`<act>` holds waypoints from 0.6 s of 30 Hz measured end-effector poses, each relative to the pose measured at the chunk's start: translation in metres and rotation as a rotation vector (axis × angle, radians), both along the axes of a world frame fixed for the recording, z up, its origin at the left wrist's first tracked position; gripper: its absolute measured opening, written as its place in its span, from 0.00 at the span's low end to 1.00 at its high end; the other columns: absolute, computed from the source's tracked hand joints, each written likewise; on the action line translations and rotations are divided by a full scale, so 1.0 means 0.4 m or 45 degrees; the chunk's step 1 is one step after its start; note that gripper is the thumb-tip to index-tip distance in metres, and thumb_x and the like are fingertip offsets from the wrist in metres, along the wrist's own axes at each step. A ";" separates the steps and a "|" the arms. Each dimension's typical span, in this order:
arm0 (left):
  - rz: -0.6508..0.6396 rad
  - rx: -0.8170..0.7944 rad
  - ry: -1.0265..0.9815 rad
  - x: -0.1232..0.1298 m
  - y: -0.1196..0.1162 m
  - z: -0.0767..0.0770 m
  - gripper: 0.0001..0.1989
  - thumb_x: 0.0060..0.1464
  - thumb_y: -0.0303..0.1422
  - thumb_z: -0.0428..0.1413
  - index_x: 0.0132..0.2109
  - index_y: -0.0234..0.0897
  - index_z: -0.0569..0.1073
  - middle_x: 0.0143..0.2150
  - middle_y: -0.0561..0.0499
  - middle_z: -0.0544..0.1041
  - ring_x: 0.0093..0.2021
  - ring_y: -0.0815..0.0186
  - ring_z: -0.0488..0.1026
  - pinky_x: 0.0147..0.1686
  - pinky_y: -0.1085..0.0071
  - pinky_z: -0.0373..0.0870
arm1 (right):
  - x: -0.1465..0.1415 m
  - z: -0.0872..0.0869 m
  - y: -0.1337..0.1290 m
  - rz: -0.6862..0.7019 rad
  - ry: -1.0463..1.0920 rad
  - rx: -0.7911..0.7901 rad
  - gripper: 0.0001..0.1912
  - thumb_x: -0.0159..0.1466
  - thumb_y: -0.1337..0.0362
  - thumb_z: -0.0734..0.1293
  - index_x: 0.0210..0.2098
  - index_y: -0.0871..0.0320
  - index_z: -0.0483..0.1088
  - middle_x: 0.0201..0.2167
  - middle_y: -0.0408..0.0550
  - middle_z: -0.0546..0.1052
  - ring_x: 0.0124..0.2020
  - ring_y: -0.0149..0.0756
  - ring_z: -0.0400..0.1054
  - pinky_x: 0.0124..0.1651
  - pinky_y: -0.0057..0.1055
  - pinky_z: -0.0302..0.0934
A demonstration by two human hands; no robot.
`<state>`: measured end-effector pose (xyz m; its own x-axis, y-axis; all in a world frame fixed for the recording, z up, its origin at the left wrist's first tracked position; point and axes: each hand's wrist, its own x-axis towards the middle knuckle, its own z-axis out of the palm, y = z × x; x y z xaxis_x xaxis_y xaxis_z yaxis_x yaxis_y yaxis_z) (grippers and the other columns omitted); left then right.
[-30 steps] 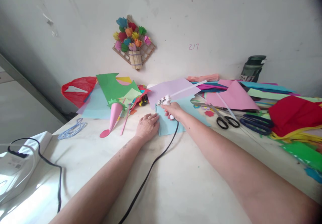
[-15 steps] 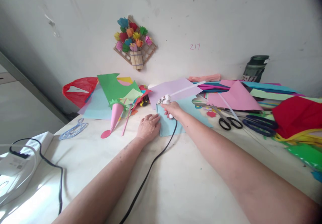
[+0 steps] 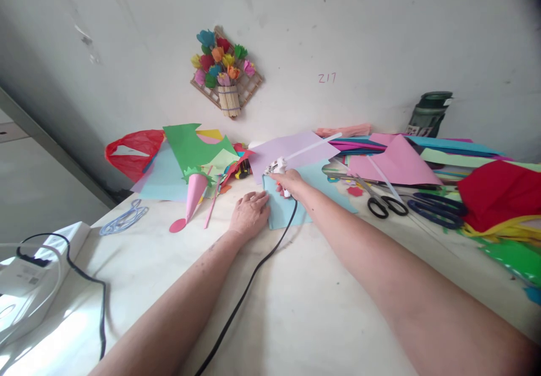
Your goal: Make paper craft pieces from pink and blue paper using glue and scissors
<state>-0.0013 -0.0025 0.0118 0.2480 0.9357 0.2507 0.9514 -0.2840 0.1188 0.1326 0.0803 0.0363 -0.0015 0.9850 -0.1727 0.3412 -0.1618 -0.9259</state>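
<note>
My right hand [image 3: 288, 182] is wrapped round the handle of a white hot glue gun [image 3: 278, 166]. A long whitish glue stick [image 3: 316, 146] sticks out of the gun's back, and a black cord [image 3: 257, 277] runs from its handle toward me. The nozzle points left, at the upper left corner of a light blue sheet of paper [image 3: 313, 195]; whether it touches the paper I cannot tell. Flat on the table, my left hand [image 3: 250, 213] rests with fingers stretched out at the sheet's left edge. Behind the gun lies a lilac sheet [image 3: 270, 149].
Left of my hands are a pink paper cone [image 3: 195, 195], a red paper disc [image 3: 177, 225] and a coil of wire [image 3: 124, 219]. A power strip [image 3: 76, 232] stands at far left. Black-handled scissors [image 3: 386, 206], dark blue-handled scissors [image 3: 439, 208] and stacked papers [image 3: 393, 164] lie right.
The glue stick's free end has shifted slightly left and up. The cord has moved slightly left near the bottom edge. Both hands stay almost in place.
</note>
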 end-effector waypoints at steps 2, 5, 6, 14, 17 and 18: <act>0.003 -0.006 0.001 0.000 0.001 0.000 0.21 0.53 0.37 0.41 0.54 0.45 0.64 0.57 0.58 0.62 0.56 0.62 0.55 0.53 0.62 0.53 | -0.001 0.000 0.002 -0.006 -0.010 0.000 0.16 0.53 0.55 0.64 0.23 0.63 0.64 0.12 0.45 0.67 0.11 0.30 0.61 0.14 0.26 0.58; 0.010 -0.013 0.004 0.001 0.001 0.001 0.21 0.53 0.37 0.41 0.53 0.45 0.64 0.57 0.59 0.62 0.56 0.63 0.55 0.53 0.62 0.53 | -0.002 0.000 0.003 -0.017 -0.013 0.000 0.15 0.53 0.55 0.64 0.23 0.63 0.64 0.12 0.45 0.67 0.11 0.30 0.61 0.13 0.26 0.58; 0.012 -0.014 0.004 0.001 0.001 0.001 0.21 0.53 0.37 0.41 0.53 0.46 0.64 0.57 0.59 0.62 0.56 0.63 0.55 0.53 0.62 0.53 | -0.003 0.000 0.003 -0.020 -0.009 0.000 0.15 0.53 0.55 0.64 0.22 0.63 0.64 0.12 0.45 0.67 0.11 0.30 0.61 0.13 0.26 0.58; 0.021 -0.019 0.012 0.003 -0.001 0.004 0.20 0.53 0.37 0.42 0.53 0.46 0.64 0.57 0.59 0.62 0.56 0.63 0.55 0.53 0.62 0.53 | -0.003 -0.005 0.003 -0.022 0.037 0.027 0.15 0.53 0.55 0.64 0.23 0.63 0.64 0.11 0.44 0.66 0.11 0.30 0.61 0.13 0.25 0.57; 0.017 -0.010 0.015 0.003 -0.001 0.004 0.20 0.53 0.37 0.42 0.53 0.46 0.65 0.56 0.59 0.63 0.56 0.63 0.55 0.53 0.63 0.53 | -0.003 -0.005 0.003 -0.023 0.038 0.025 0.15 0.53 0.55 0.64 0.23 0.63 0.64 0.11 0.43 0.65 0.11 0.30 0.61 0.13 0.25 0.57; 0.015 -0.007 0.015 0.003 -0.001 0.004 0.20 0.53 0.37 0.42 0.53 0.46 0.65 0.56 0.59 0.63 0.56 0.63 0.55 0.53 0.63 0.54 | -0.003 -0.006 0.004 -0.023 0.040 0.025 0.15 0.53 0.55 0.64 0.23 0.63 0.64 0.11 0.44 0.66 0.11 0.30 0.61 0.13 0.26 0.57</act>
<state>-0.0002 -0.0030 0.0135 0.2396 0.9400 0.2430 0.9561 -0.2719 0.1092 0.1316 0.0819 0.0340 0.0111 0.9881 -0.1535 0.3089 -0.1493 -0.9393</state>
